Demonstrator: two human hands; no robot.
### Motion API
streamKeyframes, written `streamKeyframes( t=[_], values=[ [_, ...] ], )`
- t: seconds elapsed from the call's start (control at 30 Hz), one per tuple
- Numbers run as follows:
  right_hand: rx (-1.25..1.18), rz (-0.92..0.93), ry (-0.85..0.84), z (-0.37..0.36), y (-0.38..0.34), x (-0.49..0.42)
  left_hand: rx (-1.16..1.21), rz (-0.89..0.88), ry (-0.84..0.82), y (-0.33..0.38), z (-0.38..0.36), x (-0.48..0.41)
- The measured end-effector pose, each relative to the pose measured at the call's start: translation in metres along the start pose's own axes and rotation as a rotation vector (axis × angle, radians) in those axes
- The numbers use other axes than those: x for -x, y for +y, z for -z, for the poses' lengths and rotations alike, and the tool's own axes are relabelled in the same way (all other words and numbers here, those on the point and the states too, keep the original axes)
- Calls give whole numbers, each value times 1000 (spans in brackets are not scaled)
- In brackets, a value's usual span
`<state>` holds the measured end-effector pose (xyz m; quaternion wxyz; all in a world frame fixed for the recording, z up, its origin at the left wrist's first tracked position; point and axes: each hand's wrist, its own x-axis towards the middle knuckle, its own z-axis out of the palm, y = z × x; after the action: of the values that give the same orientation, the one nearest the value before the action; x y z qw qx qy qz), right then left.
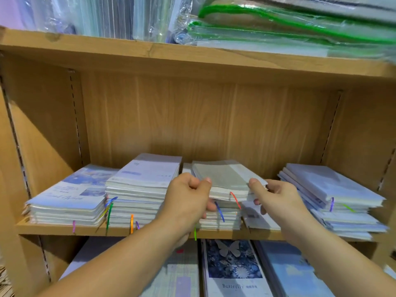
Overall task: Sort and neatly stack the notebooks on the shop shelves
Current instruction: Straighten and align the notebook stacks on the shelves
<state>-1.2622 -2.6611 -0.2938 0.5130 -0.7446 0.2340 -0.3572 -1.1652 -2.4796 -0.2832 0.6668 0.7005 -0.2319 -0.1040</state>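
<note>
Both hands are closed on the top notebooks (pixel 225 176). The left hand (pixel 188 196) has its thumb on the cover at the near left corner and its fingers curled under, and the right hand (pixel 276 198) does the same at the near right corner. Gripping both corners probably keeps the thin, floppy books flat and squared so they move as one batch and don't fan out. The batch sits on, or only just above, the middle stack (pixel 218 219) on the shelf (pixel 55 229); I cannot tell whether it is lifted clear. It lies slightly askew to the books beneath, which suggests it is being lined up or taken off for sorting. Its top cover is a pale grey-green with a lighter band along the right side, its page edges are cream, and motion blur softens it. A red ribbon (pixel 234 199) and a blue ribbon (pixel 219 212) hang over the front of this stack. A taller stack (pixel 141 185) stands just beside it to the left, and a low stack (pixel 66 202) with blue-and-white covers lies beyond that. The right stack (pixel 334 189) is fanned and untidy, and probably needs squaring too. Plastic folders (pixel 278 24) with green edging fill the shelf above, and a "Butterfly" notebook (pixel 233 264) lies on the shelf below.
</note>
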Motion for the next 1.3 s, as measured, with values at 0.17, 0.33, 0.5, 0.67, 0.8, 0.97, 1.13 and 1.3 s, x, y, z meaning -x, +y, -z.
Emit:
streamKeyframes(
  t=[0.17, 0.33, 0.5, 0.67, 0.8, 0.97, 1.13, 1.3],
  values=[
    [-63, 98, 101, 5, -32, 19, -19, -79, 3, 12, 4, 5],
    [86, 120, 15, -46, -70, 27, -112, -197, 106, 34, 76, -9],
    [238, 146, -128, -126, -95, 21, -230, -190, 231, 30, 155, -29],
    [331, 122, -226, -162, -104, 12, -306, -182, 216, 17, 196, -44],
    [445, 159, -259, -160, -97, 7, -475, -234, 146, 3, 211, -46],
    [571, 172, -371, -143, -102, 6, -654, -242, -20, -7, 231, -51],
    [613, 265, -385, -152, -92, 14, -773, -250, -79, -18, 227, -54],
    [652, 321, -332, -156, -87, 13, -1036, -349, -32, -13, 222, -51]
  ],
)
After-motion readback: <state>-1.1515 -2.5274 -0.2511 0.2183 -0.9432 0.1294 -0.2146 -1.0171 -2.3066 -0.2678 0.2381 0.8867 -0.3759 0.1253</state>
